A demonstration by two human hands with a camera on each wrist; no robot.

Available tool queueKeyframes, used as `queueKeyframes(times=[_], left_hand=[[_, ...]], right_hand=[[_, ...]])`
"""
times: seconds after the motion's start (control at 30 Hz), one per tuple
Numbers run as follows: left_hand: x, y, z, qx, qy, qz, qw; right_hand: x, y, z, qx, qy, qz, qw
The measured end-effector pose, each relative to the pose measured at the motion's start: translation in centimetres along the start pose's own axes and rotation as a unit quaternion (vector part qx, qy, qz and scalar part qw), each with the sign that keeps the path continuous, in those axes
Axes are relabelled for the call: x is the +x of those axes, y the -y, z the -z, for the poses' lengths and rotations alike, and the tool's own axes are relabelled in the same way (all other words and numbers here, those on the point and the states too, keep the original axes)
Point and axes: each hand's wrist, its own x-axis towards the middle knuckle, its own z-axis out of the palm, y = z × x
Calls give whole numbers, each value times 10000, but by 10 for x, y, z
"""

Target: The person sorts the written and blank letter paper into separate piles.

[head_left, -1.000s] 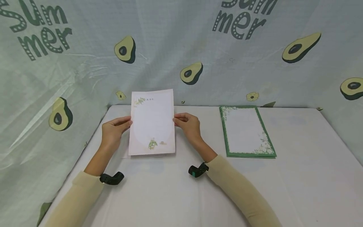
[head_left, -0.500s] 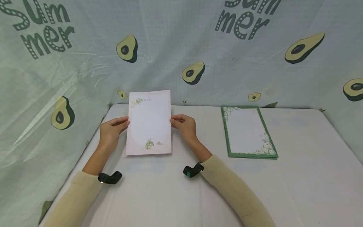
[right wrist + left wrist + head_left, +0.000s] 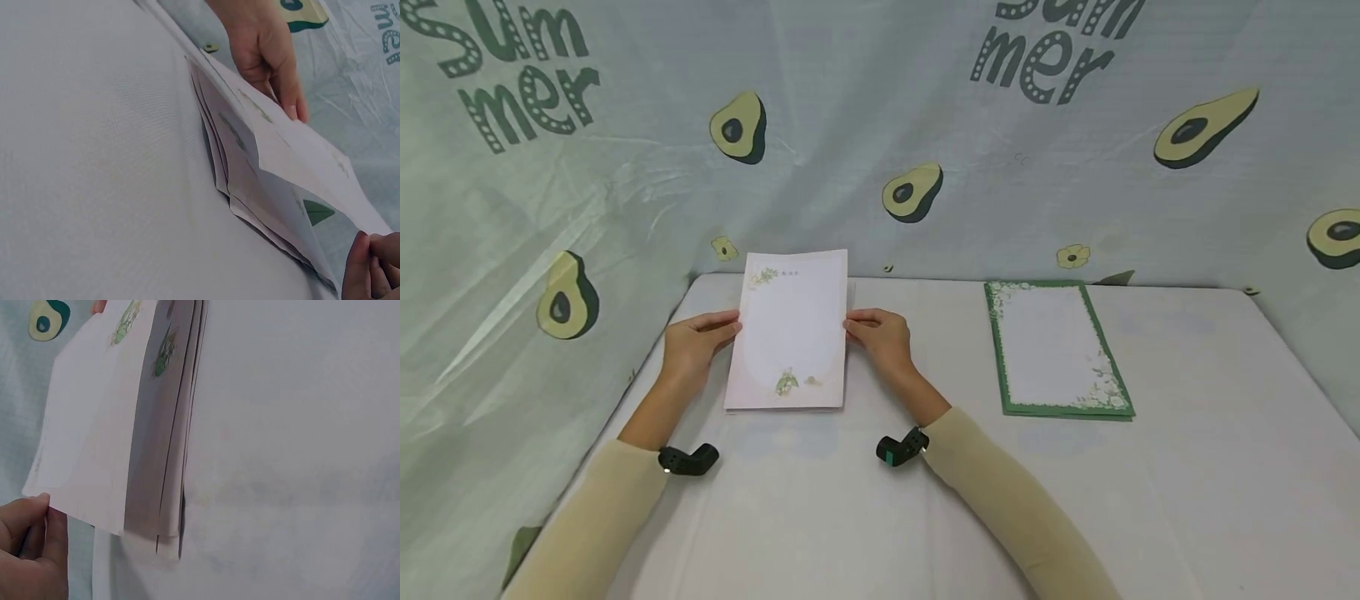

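A pale pink sheet of paper (image 3: 793,333) with green floral prints is held between my two hands at the left of the table. My left hand (image 3: 691,350) pinches its left edge between thumb and fingers. On the opposite edge, my right hand (image 3: 883,342) pinches it the same way. Below the sheet lies a small stack of matching paper (image 3: 172,437), slightly fanned. Both wrist views show a gap between the held sheet and this stack, with the near edge low over it. Most of the stack is hidden in the head view.
To the right on the white-covered table (image 3: 925,517) lies a stack of green-bordered floral paper (image 3: 1052,350). A pale curtain (image 3: 820,125) printed with avocados stands right behind the table's back edge and along its left side.
The held sheet has come down toward the stack and shifted slightly left, its lower edge now nearly lined up with the stack. My right hand moved left and a little down with it.
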Motion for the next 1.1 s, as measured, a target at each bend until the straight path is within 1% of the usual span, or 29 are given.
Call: queueKeyframes(times=[0.17, 0.27, 0.4, 0.47, 0.63, 0.7, 0.9, 1.1], left_hand=[[8, 1, 1, 362, 209, -2, 9991], [12, 2, 1, 606, 246, 4, 9979], [15, 3, 2, 787, 266, -16, 9965], [17, 3, 2, 836, 307, -71, 9960], [19, 3, 4, 746, 505, -226, 9957], [20, 3, 4, 795, 540, -238, 9951], [20, -3, 0, 1268, 513, -240, 9903], [22, -1, -1, 1407, 549, -77, 9885]], right_hand=[[2, -4, -1, -95, -67, -128, 9999], [4, -7, -1, -130, -87, -161, 9997], [7, -8, -2, -3, -37, -153, 9999], [9, -7, -3, 51, -20, -165, 9998], [11, -5, 0, 214, 25, -322, 9992], [12, -5, 0, 273, 48, -363, 9990], [15, -5, 1, 154, 71, -362, 9992], [17, -10, -2, -241, 74, -328, 9991]])
